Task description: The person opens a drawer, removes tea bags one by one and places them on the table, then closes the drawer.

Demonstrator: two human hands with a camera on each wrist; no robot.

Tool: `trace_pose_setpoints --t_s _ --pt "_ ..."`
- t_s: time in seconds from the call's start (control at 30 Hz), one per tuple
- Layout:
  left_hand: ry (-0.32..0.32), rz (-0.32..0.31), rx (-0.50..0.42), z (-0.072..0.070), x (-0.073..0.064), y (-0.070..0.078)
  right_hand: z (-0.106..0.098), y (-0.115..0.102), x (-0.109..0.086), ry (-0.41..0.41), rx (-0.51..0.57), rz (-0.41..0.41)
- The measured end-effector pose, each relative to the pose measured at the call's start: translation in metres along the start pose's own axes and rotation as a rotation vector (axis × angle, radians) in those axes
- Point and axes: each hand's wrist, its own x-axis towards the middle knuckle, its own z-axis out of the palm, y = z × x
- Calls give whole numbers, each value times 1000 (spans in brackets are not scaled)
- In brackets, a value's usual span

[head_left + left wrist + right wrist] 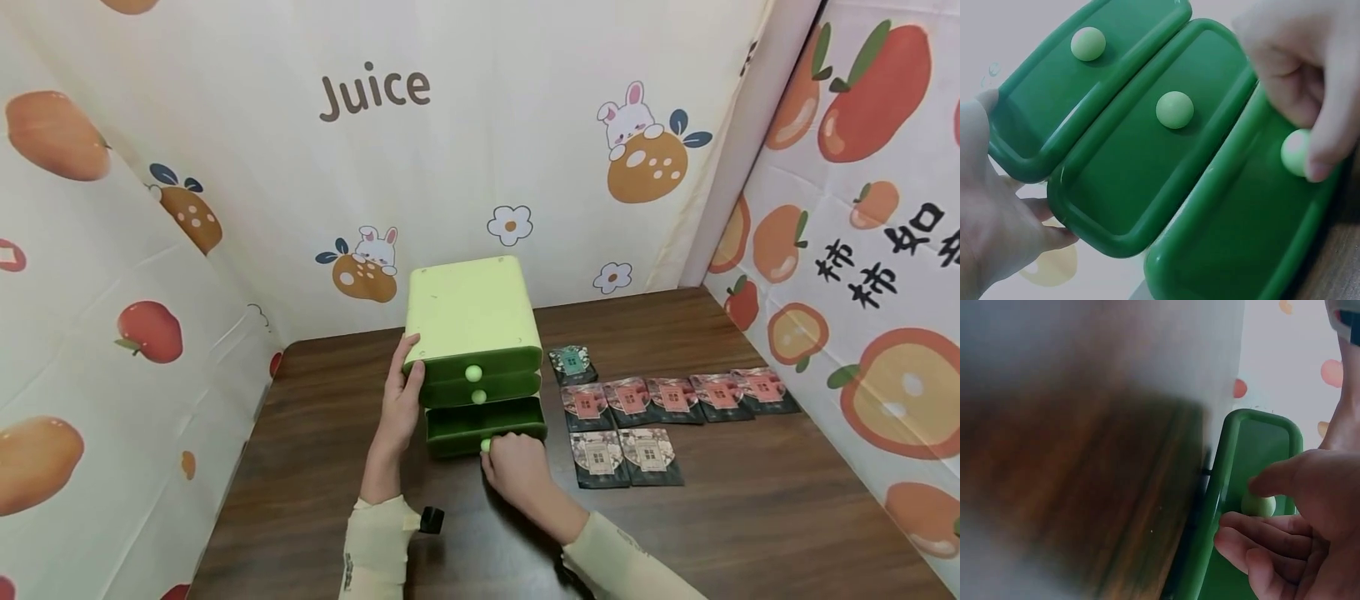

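Observation:
A small drawer box (472, 308) with a light green top and dark green drawer fronts stands on the table. My left hand (401, 400) rests against its left side, fingers along the side wall and thumb near the front corner. The bottom drawer (450, 443) is pulled partly out, its inside visible from above. At that drawer, the round pale green knob (1295, 153) is pinched between thumb and fingers of my right hand (517, 471). Above it, the middle knob (1174, 110) and the top knob (1088, 44) are untouched.
Right of the box lie flat packets on the wooden table (300, 492): one green-labelled packet (572, 364), a row of several red-labelled packets (675, 398), and two beige-labelled packets (598, 458). A fruit-printed curtain (465, 150) hangs close behind the box.

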Motion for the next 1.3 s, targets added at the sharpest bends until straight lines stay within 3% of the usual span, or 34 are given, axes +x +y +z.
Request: trace_pose_setpoints --t_s 0.4,0.97,1.13,1.3 --pt "22 -16 1 -2 -8 0 12 5 27 -5 -32 -6" --pt "55 -13 14 -12 -11 3 17 -5 39 -89 -25 35" --pt "8 -38 75 -15 -5 -2 14 7 36 -196 0 93" --pt "-31 -77 172 -21 -6 -4 13 28 23 -181 42 113"
